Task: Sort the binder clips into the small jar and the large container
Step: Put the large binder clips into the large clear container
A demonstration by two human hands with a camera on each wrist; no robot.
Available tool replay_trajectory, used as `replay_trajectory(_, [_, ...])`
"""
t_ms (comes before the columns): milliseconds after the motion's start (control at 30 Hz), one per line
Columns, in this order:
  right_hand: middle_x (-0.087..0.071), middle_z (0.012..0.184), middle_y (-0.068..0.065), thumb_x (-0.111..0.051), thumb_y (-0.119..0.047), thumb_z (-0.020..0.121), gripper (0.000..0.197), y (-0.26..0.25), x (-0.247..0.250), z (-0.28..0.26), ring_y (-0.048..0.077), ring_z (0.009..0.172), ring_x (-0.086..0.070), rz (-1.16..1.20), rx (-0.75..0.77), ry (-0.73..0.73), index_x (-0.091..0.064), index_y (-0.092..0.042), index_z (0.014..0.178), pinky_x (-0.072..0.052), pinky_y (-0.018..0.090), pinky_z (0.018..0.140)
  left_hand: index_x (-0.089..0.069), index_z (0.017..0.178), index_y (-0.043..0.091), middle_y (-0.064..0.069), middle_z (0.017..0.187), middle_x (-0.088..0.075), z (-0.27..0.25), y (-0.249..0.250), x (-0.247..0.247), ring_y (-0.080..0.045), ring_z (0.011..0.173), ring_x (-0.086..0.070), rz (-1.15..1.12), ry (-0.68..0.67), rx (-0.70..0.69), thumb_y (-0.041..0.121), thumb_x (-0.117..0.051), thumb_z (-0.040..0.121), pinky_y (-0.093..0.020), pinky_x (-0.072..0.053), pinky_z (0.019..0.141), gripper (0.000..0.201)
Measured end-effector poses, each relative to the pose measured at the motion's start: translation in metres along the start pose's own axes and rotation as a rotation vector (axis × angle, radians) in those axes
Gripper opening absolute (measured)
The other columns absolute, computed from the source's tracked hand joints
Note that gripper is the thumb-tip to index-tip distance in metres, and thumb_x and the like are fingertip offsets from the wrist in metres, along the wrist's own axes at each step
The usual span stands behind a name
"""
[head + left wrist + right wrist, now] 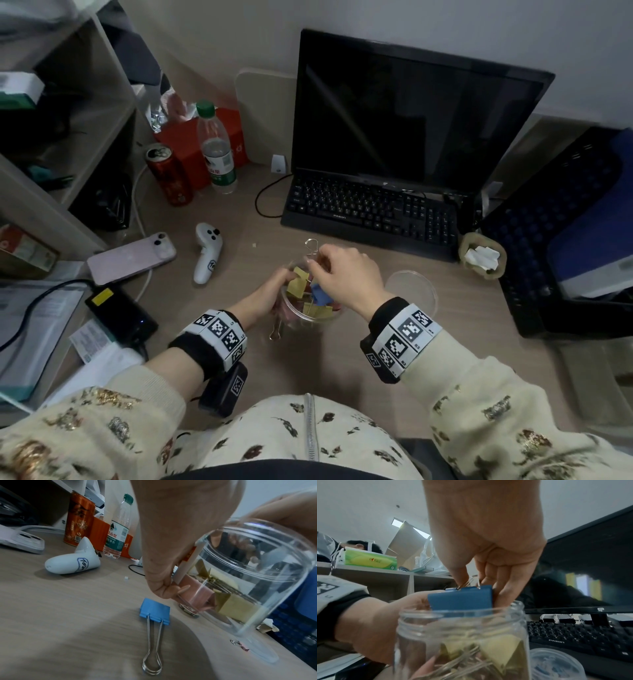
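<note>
My left hand [279, 286] grips a clear plastic jar [310, 317] and holds it tilted just above the desk. Several large yellow and pink binder clips [236, 605] lie inside the jar [257, 568]. My right hand [317, 265] is over the jar's mouth and pinches the wire handles of a blue binder clip [323, 297]. In the right wrist view the clip's body [460, 600] sits at the rim, partly inside. Another large blue clip [155, 610] lies on the desk under my left hand. A small pink clip [240, 645] lies by a shallow clear round container [412, 291].
A black keyboard [370, 209] and monitor [411, 113] stand behind the jar. A white controller [207, 253], a phone [132, 257], a red can [169, 178] and a water bottle [217, 150] are to the left. A dark blue crate [565, 222] fills the right side.
</note>
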State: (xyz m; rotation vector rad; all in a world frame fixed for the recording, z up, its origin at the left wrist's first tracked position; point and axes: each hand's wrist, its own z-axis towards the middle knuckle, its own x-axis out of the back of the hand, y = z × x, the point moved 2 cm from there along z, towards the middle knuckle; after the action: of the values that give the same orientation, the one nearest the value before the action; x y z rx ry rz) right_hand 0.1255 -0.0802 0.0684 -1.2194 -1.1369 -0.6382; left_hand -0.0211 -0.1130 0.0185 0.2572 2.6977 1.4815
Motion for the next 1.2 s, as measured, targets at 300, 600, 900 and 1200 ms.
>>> replay_trajectory(300, [-0.062,0.071,-0.007,-0.064,-0.058,0.081,0.034,0.012,0.001,0.0,0.019,0.076,-0.06,0.261,-0.186,0.066,-0.056,-0.026,0.088,-0.047,0.034,0.062,-0.05,0.088,0.016,-0.003,0.063,-0.046,-0.004,0.001,0.001,-0.007,0.045,-0.043,0.017,0.019,-0.025,0.05,-0.031,0.073,-0.019,-0.03,0.043,0.042])
replay_trajectory(600, [-0.068,0.06,0.0,-0.045,-0.05,0.095,0.049,0.003,0.002,-0.002,0.021,0.062,-0.067,0.296,-0.235,-0.026,-0.061,-0.014,0.067,-0.052,0.031,0.059,-0.053,0.092,0.014,-0.006,0.068,-0.054,-0.005,0.002,0.0,-0.002,0.04,-0.051,0.007,0.019,-0.011,0.053,-0.031,0.079,-0.02,-0.034,0.045,0.046])
replay_trajectory(900, [-0.069,0.084,0.003,-0.052,-0.047,0.095,0.035,-0.001,-0.005,-0.006,0.022,0.075,-0.066,0.081,-0.161,-0.212,-0.065,-0.017,0.084,-0.048,0.03,0.059,-0.055,0.081,0.017,0.006,0.049,-0.059,-0.006,0.001,0.006,0.0,0.041,-0.052,-0.003,0.117,-0.002,0.026,-0.02,0.103,-0.01,-0.034,0.036,0.042])
replay_trajectory(1200, [-0.066,0.105,0.006,-0.053,-0.036,0.096,0.023,-0.009,-0.017,-0.004,0.029,0.096,-0.062,-0.185,0.047,-0.17,-0.066,-0.019,0.104,-0.046,0.034,0.069,-0.051,0.08,0.018,0.004,0.057,-0.053,-0.012,0.003,0.005,0.004,0.036,-0.048,-0.049,0.109,-0.068,0.041,-0.04,0.082,-0.011,-0.034,0.036,0.025])
